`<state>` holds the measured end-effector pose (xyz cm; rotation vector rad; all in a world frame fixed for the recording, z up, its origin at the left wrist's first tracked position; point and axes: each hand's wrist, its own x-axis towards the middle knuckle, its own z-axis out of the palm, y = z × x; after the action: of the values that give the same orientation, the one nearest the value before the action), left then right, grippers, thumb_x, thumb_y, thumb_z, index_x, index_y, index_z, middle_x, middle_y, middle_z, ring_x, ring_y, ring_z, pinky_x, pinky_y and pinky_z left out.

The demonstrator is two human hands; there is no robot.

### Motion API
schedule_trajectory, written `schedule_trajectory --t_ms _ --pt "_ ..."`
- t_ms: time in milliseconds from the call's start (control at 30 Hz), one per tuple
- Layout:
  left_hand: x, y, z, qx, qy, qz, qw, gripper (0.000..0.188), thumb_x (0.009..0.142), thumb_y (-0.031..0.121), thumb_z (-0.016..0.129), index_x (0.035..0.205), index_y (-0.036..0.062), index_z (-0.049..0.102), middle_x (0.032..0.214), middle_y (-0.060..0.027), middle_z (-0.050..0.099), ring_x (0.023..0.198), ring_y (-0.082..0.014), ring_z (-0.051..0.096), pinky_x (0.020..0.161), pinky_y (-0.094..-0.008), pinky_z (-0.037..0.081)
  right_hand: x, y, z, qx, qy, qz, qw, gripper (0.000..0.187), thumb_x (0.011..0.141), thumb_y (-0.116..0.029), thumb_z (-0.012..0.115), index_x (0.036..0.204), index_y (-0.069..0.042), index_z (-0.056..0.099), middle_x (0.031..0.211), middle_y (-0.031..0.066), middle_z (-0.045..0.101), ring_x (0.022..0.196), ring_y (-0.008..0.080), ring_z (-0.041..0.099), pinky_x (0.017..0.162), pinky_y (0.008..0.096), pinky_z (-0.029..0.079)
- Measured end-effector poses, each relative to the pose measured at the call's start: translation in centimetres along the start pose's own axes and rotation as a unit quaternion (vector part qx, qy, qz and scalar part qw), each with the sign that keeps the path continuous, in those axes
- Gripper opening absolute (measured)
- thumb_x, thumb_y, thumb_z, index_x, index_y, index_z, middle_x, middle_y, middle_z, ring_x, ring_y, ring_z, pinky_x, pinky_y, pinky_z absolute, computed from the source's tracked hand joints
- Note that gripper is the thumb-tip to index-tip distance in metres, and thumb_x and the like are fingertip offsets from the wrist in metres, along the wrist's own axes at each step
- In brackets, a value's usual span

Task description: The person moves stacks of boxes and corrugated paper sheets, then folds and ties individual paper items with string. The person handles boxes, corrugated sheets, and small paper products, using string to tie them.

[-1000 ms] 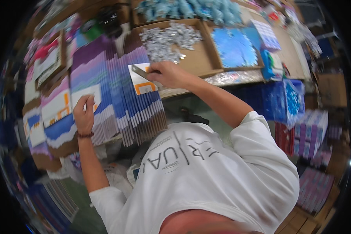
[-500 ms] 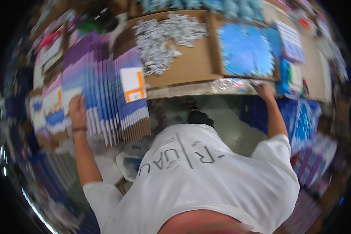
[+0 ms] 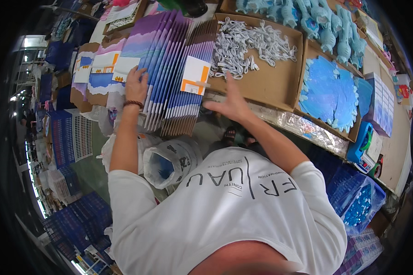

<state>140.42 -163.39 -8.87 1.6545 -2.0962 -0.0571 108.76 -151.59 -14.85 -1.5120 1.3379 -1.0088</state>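
Note:
A row of flattened purple-and-blue cartons [image 3: 158, 59] stands on edge at the table's left part, overlapping like cards. My left hand [image 3: 136, 87] rests on the cartons' left side, next to white labels, its fingers apart. To the right, my right hand [image 3: 236, 104] is in the air with thumb and fingers spread, holding nothing that I can see. It lies between the cartons' white-and-orange label [image 3: 195, 75] and a shallow cardboard tray [image 3: 275, 87]. Bundled white cables [image 3: 234, 46] fill part of that tray. A small pale blurred bar at the label's edge cannot be made out.
Right of the cables, another tray holds shiny blue flat pieces [image 3: 328, 91]. Light-blue figures [image 3: 328, 34] line the back. Printed boxes [image 3: 380, 103] and a blue tape dispenser [image 3: 361, 143] stand at right. A white bag-lined bin [image 3: 163, 167] is below the cartons.
My view has swung, so the table sits further right and tilted. The right hand has left the table's front edge and come left toward the cartons. The left hand stays at the cartons.

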Motion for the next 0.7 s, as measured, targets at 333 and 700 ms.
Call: schedule_trajectory --t_ms 333,700 --pt "-7.8 11.4 0.5 0.014 -0.107 0.201 0.974 0.052 0.073 0.03 0.068 0.115 0.0041 0.053 0.13 -0.0204 0.042 0.127 -0.044 0.031 0.101 -0.0581 0.026 4.1 -1.2 7.7 0.064 0.18 0.034 0.981 0.074 0.078 -0.017 0.063 0.136 0.009 0.024 0.123 0.0288 0.046 0.115 0.0384 0.048 0.096 0.0373 0.04" --pt "-5.8 13.3 3.4 0.088 -0.191 0.099 0.973 0.06 0.079 0.016 0.056 0.136 0.0097 0.037 0.145 -0.0233 0.025 0.135 -0.049 0.013 0.1 -0.0718 0.009 0.6 1.6 6.3 0.314 0.243 0.255 0.882 0.038 0.091 -0.017 0.054 0.119 0.007 0.043 0.106 0.0174 0.056 0.083 0.0297 0.064 0.062 0.0383 0.058"
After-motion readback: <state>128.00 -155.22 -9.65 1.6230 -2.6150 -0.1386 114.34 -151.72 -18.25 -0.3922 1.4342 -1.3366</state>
